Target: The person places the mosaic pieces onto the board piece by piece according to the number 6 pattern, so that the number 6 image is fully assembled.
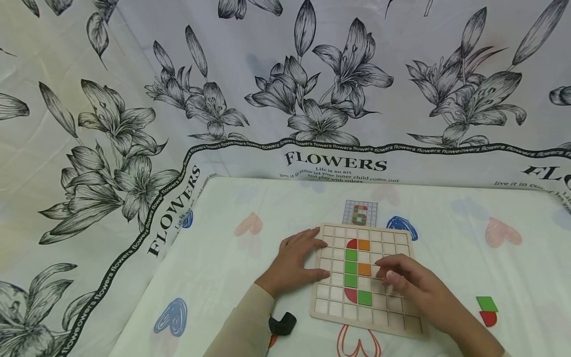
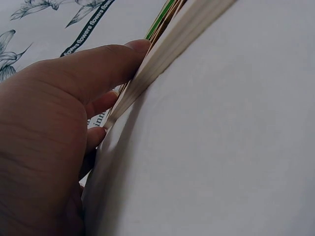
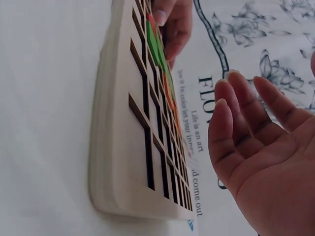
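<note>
A wooden grid board (image 1: 330,307) lies on the table. In its middle, colored tiles fill a column: a red rounded tile (image 1: 352,244) on top, several green squares (image 1: 351,267) and another red rounded tile (image 1: 351,296) at the bottom. Beside them sit two orange squares (image 1: 364,245) and a green square (image 1: 365,298). My left hand (image 1: 290,258) rests along the board's left side, thumb and fingers spread onto its edge. My right hand (image 1: 415,285) hovers above the board's right half with fingers loosely bent; its palm (image 3: 275,177) shows nothing held.
Behind the board lies a small card (image 1: 360,213) with a gridded colored figure. To the right, a loose green tile (image 1: 487,303) and a red rounded tile (image 1: 489,318) lie together. A black object (image 1: 282,324) is by the left wrist. Flower-printed cloth (image 1: 267,59) hangs behind.
</note>
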A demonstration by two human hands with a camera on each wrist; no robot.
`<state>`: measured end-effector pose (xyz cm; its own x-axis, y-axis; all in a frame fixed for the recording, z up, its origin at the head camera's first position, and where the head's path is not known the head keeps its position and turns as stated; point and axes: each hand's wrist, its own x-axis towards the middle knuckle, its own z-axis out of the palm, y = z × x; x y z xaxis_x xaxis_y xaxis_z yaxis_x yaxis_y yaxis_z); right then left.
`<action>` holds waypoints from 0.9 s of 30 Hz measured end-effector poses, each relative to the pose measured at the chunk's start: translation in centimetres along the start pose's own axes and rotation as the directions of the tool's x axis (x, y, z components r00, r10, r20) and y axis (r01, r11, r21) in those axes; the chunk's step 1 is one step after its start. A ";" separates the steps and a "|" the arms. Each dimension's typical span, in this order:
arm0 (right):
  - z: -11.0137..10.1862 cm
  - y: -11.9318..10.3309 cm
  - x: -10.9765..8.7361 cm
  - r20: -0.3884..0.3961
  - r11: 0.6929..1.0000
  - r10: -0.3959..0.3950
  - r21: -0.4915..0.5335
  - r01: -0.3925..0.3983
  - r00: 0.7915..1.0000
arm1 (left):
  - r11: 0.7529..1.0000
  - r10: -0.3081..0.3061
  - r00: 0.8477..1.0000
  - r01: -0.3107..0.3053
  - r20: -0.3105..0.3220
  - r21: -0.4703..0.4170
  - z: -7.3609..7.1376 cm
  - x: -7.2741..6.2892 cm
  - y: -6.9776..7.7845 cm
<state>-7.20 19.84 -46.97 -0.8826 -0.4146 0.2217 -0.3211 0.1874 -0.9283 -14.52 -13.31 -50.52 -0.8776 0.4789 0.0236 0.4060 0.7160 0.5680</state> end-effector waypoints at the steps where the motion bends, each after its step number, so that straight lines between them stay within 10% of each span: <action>1: -0.2 0.0 0.0 0.000 1.000 -0.014 0.004 0.014 1.000 | 1.000 0.001 1.000 -0.001 -0.001 0.001 0.0 0.0 0.0; 27: -4.5 1.0 -2.9 -0.051 0.994 0.016 -0.105 -0.021 0.999 | 1.000 -0.001 1.000 0.001 -0.008 -0.003 0.2 0.0 0.0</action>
<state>-6.54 25.22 -47.21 -0.9037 -0.3661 0.2219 -0.3370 0.2886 -0.8962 -14.49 -13.20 -50.64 -0.8799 0.4742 0.0295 0.4044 0.7149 0.5704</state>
